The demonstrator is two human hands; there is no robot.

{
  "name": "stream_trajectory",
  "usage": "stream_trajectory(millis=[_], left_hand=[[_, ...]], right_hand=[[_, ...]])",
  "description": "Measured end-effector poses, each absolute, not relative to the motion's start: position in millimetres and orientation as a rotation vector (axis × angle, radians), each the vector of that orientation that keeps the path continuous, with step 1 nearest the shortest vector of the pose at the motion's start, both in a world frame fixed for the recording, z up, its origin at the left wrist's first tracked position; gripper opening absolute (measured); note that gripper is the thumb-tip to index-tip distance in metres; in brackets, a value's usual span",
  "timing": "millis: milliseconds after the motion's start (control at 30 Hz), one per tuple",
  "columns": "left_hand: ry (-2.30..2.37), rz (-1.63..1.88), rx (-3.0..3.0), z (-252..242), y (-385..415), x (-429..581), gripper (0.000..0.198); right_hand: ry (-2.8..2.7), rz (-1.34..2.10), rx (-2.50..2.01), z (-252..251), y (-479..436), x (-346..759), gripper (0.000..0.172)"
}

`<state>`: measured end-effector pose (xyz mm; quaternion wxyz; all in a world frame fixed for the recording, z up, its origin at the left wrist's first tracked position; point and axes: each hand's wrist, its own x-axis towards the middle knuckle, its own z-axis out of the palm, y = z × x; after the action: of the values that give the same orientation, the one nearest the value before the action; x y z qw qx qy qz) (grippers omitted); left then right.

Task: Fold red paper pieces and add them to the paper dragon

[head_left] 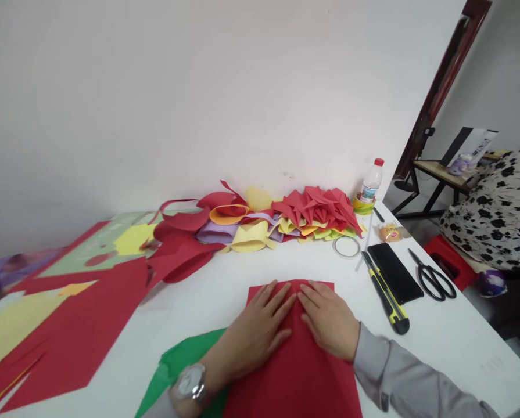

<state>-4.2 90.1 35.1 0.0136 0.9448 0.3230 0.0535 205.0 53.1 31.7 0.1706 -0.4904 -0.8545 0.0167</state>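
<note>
A sheet of red paper lies on the white table in front of me, with a vertical crease or fold near its top middle. My left hand rests flat on its left half, fingers stretched toward the top edge. On the right half lies my right hand, also flat with its fingers extended, the tips close to those of the left. Green paper sticks out from beneath the left forearm and the red sheet. Neither hand grips anything.
Folded paper pieces are heaped along the wall. Red sheets cover the table's left side. To the right lie a utility knife, a black phone-like slab, scissors and a ring. A bottle stands behind.
</note>
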Motion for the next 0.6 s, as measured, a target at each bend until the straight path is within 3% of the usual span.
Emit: stream_trajectory(millis=[67, 133, 400, 600], left_hand=[[1.053, 0.201, 2.91, 33.9, 82.7, -2.3, 0.068], [1.07, 0.198, 2.86, 35.7, 77.4, -0.8, 0.07], [1.125, 0.217, 2.782, 37.9, 78.0, -4.5, 0.071], [1.566, 0.478, 2.635, 27.6, 94.4, -25.4, 0.068]], right_hand=[[-2.409, 0.132, -1.445, 31.1, 49.2, 205.6, 0.063], [-2.38, 0.146, -1.53, 32.3, 49.8, 212.0, 0.073], [-2.391, 0.081, -1.664, 33.9, 62.5, 237.6, 0.07], [-2.392, 0.072, -1.745, 35.4, 68.3, 241.5, 0.075]])
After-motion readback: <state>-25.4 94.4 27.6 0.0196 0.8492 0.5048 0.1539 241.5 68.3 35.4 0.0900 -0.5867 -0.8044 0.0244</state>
